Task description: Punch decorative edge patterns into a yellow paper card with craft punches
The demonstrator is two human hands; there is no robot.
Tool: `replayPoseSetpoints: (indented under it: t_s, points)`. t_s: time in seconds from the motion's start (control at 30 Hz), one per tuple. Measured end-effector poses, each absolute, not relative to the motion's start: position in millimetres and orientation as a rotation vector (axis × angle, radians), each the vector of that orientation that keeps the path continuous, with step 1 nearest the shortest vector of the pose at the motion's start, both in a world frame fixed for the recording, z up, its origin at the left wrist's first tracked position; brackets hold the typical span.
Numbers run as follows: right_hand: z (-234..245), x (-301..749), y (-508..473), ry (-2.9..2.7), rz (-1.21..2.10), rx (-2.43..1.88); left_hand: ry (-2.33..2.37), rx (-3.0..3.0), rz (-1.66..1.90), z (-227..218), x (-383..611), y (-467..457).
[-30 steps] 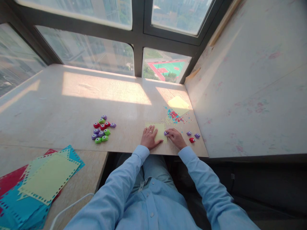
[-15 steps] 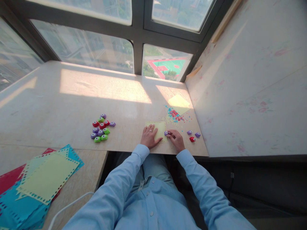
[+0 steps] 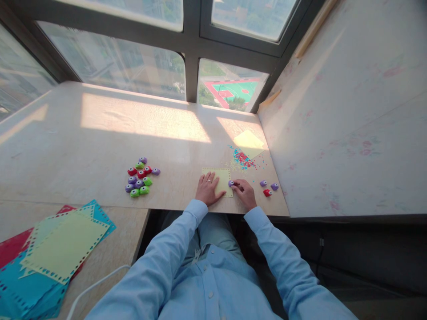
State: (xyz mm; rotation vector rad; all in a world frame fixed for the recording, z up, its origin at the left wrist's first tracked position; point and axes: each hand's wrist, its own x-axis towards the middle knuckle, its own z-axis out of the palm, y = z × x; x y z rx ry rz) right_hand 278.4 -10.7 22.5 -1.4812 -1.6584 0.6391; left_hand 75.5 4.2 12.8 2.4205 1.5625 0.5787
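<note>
A small pale yellow paper square (image 3: 220, 177) lies near the front edge of the beige table (image 3: 100, 146). My left hand (image 3: 207, 189) rests flat on it with fingers stretched out, a ring on one finger. My right hand (image 3: 244, 193) pinches a small purple paper punch (image 3: 231, 183) at the paper's right edge. Both sleeves are light blue.
A cluster of several purple, red and green punches (image 3: 140, 177) sits to the left. Three more punches (image 3: 268, 188) lie right of my right hand. Punched confetti (image 3: 243, 160) and a yellow sheet (image 3: 248, 143) lie beyond. Punched coloured papers (image 3: 50, 249) are stacked at lower left. A wall (image 3: 350, 111) rises on the right.
The view has shifted slightly downward. The hands stay on the yellow paper, with the purple punch still at its right edge.
</note>
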Motion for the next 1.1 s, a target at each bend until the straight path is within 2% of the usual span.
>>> replayPoseSetpoints:
  t_s: [0.27,0.4,0.63,0.83,1.1]
  points:
    - [34.2,275.7,-6.6,-1.396,0.722,-1.655,1.563,2.415,0.559,15.2,75.3,3.8]
    - [35.6,274.9,0.2,-1.408,0.87,-1.658,1.566,2.413,0.562,15.4,75.4,3.7]
    - [30.1,275.3,0.7,-1.392,0.894,-1.678,1.561,2.401,0.569,15.8,75.5,3.7]
    - [34.0,276.5,4.3,-1.273,1.049,-1.654,1.561,2.405,0.563,15.4,75.2,4.0]
    - [44.6,275.6,8.8,-1.301,1.05,-1.713,1.566,2.407,0.589,13.7,75.9,3.9]
